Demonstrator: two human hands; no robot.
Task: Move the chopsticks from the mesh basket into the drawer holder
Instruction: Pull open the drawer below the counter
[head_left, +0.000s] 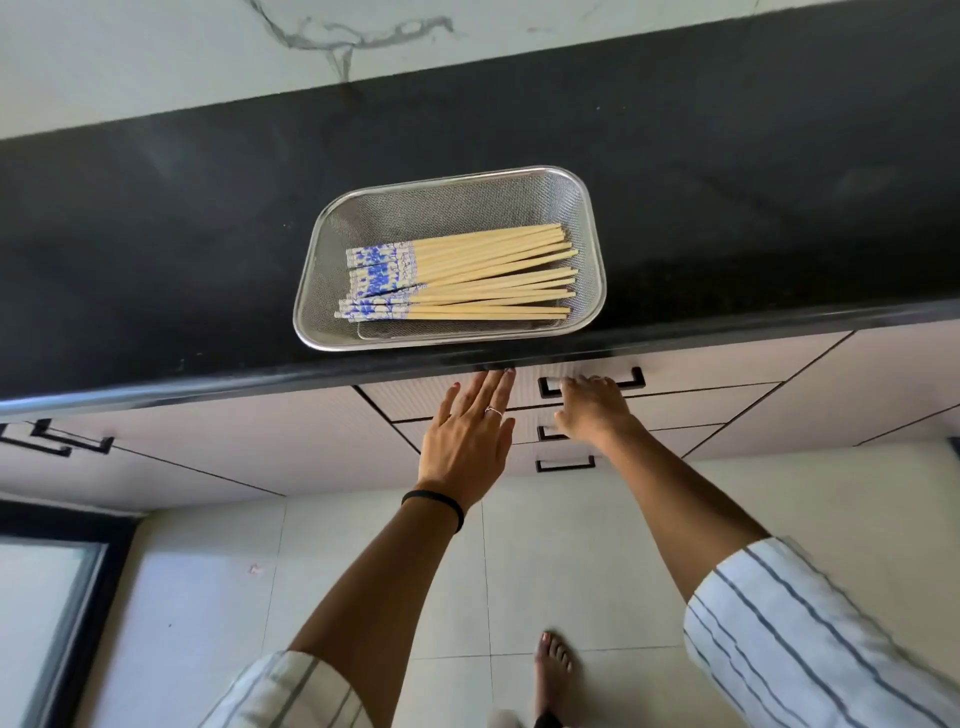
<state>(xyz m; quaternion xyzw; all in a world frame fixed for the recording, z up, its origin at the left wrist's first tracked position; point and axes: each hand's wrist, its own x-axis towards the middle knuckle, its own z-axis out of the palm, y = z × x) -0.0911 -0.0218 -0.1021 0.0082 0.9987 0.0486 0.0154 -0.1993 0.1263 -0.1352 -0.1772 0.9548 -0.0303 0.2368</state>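
A steel mesh basket (586, 208) sits on the black countertop near its front edge. Inside lie several wooden chopsticks (483, 278) with blue-and-white patterned ends pointing left. Below the counter edge, the top drawer (691, 366) is closed, and its holder is hidden. My right hand (592, 408) is curled over that drawer's black handle (636, 379). My left hand (467, 431) is flat with fingers spread, fingertips touching the drawer front just under the counter edge, holding nothing.
The black countertop (182, 249) runs across the view with a white marbled wall behind. Two more drawers with black handles (566, 463) stack under the top one. Cabinet doors flank them. A bare foot (553, 670) stands on the tiled floor.
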